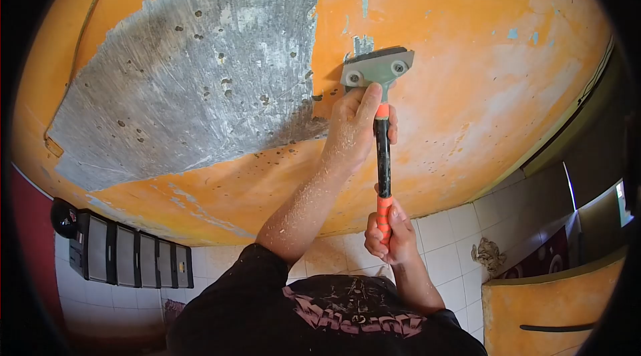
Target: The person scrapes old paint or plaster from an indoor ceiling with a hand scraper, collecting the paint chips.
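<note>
A long-handled scraper [383, 149] has a wide grey-green head with two screws and a black and orange handle. Its blade edge lies against the orange painted wall [467, 76], just under a small scraped patch [363, 45]. My left hand [357, 119] is wrapped round the neck below the head, thumb along the neck. Lower down, my right hand [394, 232] grips the orange end of the handle. Pale flakes cover my left forearm. Left of the scraper, a large area of bare grey wall [220, 69] shows dark pits.
A cable [83, 42] runs down the wall at the left. A black drawer unit [130, 252] with a round black object [64, 217] stands lower left. At lower right are a crumpled cloth [489, 254] and an orange ledge [554, 302]. White tiles [447, 242] cover the floor.
</note>
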A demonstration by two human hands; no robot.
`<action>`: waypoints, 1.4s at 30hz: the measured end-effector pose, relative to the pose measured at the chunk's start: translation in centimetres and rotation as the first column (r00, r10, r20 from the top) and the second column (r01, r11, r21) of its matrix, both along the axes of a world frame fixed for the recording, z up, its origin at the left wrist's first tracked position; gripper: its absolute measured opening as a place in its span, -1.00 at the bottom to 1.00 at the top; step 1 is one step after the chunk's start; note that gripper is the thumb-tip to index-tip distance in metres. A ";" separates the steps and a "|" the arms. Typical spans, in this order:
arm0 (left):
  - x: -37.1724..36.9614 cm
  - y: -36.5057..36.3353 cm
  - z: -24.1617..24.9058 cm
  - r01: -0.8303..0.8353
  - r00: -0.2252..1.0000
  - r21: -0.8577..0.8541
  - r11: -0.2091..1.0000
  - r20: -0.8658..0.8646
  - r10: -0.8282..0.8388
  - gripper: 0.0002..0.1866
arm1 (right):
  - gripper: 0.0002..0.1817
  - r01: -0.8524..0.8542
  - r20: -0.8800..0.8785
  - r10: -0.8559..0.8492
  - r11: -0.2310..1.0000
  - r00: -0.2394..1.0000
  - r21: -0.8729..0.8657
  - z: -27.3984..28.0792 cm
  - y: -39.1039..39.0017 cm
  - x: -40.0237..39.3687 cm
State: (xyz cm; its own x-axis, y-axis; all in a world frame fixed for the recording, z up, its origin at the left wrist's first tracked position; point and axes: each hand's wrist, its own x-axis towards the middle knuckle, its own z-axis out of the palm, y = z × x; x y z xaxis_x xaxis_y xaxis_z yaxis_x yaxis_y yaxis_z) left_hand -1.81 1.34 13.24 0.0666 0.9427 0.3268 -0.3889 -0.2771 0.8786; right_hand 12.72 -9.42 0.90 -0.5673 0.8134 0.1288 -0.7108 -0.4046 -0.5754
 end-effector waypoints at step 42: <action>-0.3 0.7 2.3 0.053 0.998 0.040 0.998 0.016 -0.054 -0.44 | -0.51 0.115 0.133 -0.111 0.993 0.985 -0.018 4.4 -1.5 0.2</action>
